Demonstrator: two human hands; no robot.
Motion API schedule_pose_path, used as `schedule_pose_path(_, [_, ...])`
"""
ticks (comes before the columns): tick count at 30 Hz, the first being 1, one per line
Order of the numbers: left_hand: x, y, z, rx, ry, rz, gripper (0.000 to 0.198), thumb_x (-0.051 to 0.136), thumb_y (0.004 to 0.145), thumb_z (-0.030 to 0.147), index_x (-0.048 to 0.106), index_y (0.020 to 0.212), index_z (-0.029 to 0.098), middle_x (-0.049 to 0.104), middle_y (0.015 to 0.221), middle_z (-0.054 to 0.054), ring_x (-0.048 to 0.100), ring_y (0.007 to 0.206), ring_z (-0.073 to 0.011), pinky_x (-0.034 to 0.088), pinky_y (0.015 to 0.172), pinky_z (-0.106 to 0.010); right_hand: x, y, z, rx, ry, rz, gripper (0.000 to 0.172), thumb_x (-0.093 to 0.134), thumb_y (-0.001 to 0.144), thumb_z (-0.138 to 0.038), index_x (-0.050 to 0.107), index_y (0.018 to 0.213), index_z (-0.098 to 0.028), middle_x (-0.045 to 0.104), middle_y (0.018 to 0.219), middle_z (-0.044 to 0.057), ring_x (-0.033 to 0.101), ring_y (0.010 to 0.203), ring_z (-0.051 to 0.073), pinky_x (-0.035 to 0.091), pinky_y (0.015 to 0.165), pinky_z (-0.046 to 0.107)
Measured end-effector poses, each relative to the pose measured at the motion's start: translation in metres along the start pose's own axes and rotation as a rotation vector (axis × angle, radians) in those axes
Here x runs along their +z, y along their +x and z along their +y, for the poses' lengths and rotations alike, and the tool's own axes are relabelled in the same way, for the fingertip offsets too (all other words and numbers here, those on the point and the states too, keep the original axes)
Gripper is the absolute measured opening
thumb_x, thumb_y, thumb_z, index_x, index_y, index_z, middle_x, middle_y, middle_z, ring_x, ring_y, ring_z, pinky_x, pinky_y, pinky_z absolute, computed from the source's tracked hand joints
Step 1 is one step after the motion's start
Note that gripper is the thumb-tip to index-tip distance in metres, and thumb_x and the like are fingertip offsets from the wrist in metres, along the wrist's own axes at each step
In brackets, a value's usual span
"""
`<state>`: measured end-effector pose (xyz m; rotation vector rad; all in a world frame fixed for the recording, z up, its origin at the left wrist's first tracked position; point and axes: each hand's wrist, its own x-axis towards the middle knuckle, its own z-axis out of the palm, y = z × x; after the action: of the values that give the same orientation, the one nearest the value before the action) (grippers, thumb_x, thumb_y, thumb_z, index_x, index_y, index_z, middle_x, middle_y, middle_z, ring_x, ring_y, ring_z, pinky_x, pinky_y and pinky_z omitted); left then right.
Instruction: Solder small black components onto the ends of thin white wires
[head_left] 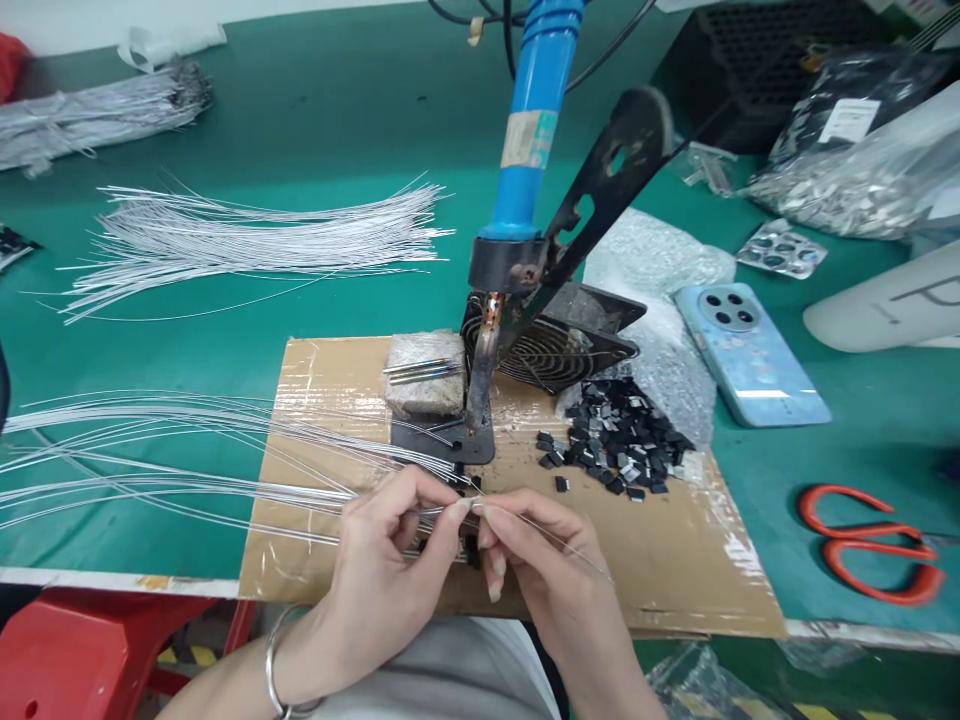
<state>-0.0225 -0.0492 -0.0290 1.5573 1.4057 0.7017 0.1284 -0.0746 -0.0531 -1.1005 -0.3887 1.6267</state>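
Note:
My left hand (390, 550) is closed in a pinch on a bundle of thin white wires (187, 450) that fans out to the left across the cardboard sheet (675, 540). My right hand (540, 555) pinches a single thin wire (577, 548) and a small black part right beside my left fingertips. Both hands hover over the near edge of the cardboard. Just beyond them a blue-handled soldering iron (534, 130) stands tip down in its black stand (450, 440). A pile of small black parts (622, 440) lies to the right.
More white wires (255, 240) lie on the green table at the back left. A small fan (555, 345), a blue phone (750, 350) and red scissors (870, 540) sit to the right. Plastic bags of parts (847, 170) are at the back right. A red stool (90, 650) is below.

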Motion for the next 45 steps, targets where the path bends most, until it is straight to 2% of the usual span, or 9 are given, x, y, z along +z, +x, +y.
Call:
schedule_pose_path(11, [0.003,0.001,0.003,-0.042,-0.122,0.044,0.016,0.061,0.096,0.026,0.066,0.082,0.019,0.058,0.064,0.002,0.038,0.051,-0.0096,0.032,0.048,-0.024,0.0,-0.001,0.003,-0.097,-0.026,-0.003,0.018,0.073,0.087,-0.037,0.084,0.088,-0.023,0.075,0.071,0.004,0.064,0.049,0.011,0.057,0.047,0.021])
schedule_pose_path(13, [0.001,0.004,0.005,-0.064,-0.151,0.057,0.015,0.062,0.094,0.025,0.066,0.081,0.019,0.055,0.061,0.003,0.038,0.051,-0.0096,0.031,0.047,-0.023,-0.016,-0.003,-0.002,-0.238,-0.173,0.025,0.027,0.063,0.094,-0.042,0.083,0.094,-0.023,0.077,0.079,0.007,0.068,0.054,0.015,0.059,0.051,0.027])
schedule_pose_path(15, [-0.001,0.007,0.007,-0.091,-0.19,0.054,0.012,0.062,0.093,0.025,0.067,0.083,0.018,0.059,0.065,0.001,0.042,0.052,-0.01,0.033,0.047,-0.023,-0.035,-0.004,-0.009,-0.461,-0.435,0.279,0.019,0.069,0.091,-0.037,0.082,0.092,-0.023,0.077,0.083,0.006,0.068,0.058,0.015,0.058,0.052,0.025])
schedule_pose_path(18, [-0.003,0.01,0.009,-0.108,-0.207,0.04,0.012,0.063,0.091,0.027,0.069,0.087,0.018,0.064,0.07,-0.002,0.045,0.054,-0.0108,0.034,0.047,-0.024,-0.06,-0.002,-0.015,-0.585,-0.927,0.562,0.021,0.078,0.083,-0.04,0.079,0.09,-0.02,0.072,0.078,0.004,0.063,0.06,0.014,0.055,0.055,0.026])
schedule_pose_path(22, [-0.004,0.01,0.01,-0.103,-0.187,0.035,0.014,0.064,0.09,0.027,0.071,0.084,0.018,0.063,0.066,-0.001,0.043,0.052,-0.0112,0.034,0.046,-0.024,-0.071,0.006,-0.016,-0.778,-1.391,0.528,0.028,0.075,0.085,-0.043,0.074,0.09,-0.015,0.064,0.072,0.003,0.059,0.063,0.016,0.05,0.057,0.028])
schedule_pose_path(28, [-0.004,0.008,0.007,-0.059,-0.139,0.035,0.014,0.063,0.09,0.026,0.073,0.083,0.019,0.065,0.067,-0.001,0.042,0.052,-0.0108,0.035,0.046,-0.024,-0.07,0.012,-0.018,-0.967,-1.577,0.398,0.01,0.066,0.095,-0.021,0.071,0.091,-0.014,0.063,0.07,0.0,0.058,0.058,0.01,0.049,0.061,0.024])
schedule_pose_path(34, [-0.007,0.011,0.013,-0.089,-0.109,0.041,0.014,0.064,0.087,0.025,0.073,0.079,0.017,0.069,0.069,-0.004,0.047,0.054,-0.0118,0.038,0.047,-0.024,-0.068,0.011,-0.019,-0.886,-1.475,0.378,0.011,0.066,0.094,-0.023,0.074,0.094,-0.016,0.068,0.069,0.0,0.06,0.055,0.011,0.051,0.06,0.026])
schedule_pose_path(40, [-0.007,0.012,0.013,-0.146,-0.137,0.045,0.014,0.067,0.084,0.027,0.073,0.077,0.017,0.07,0.07,-0.006,0.055,0.056,-0.0137,0.045,0.049,-0.024,-0.059,0.002,-0.014,-0.505,-0.848,0.39,0.016,0.076,0.085,-0.03,0.076,0.098,-0.02,0.078,0.072,0.002,0.074,0.057,0.017,0.063,0.057,0.024])
schedule_pose_path(45, [-0.007,0.013,0.014,-0.155,-0.179,0.047,0.011,0.069,0.082,0.025,0.073,0.076,0.017,0.069,0.067,-0.004,0.055,0.057,-0.0128,0.045,0.049,-0.023,-0.045,-0.001,-0.018,-0.448,-0.57,0.371,0.012,0.082,0.079,-0.026,0.078,0.089,-0.022,0.079,0.072,0.003,0.077,0.06,0.02,0.066,0.059,0.026])
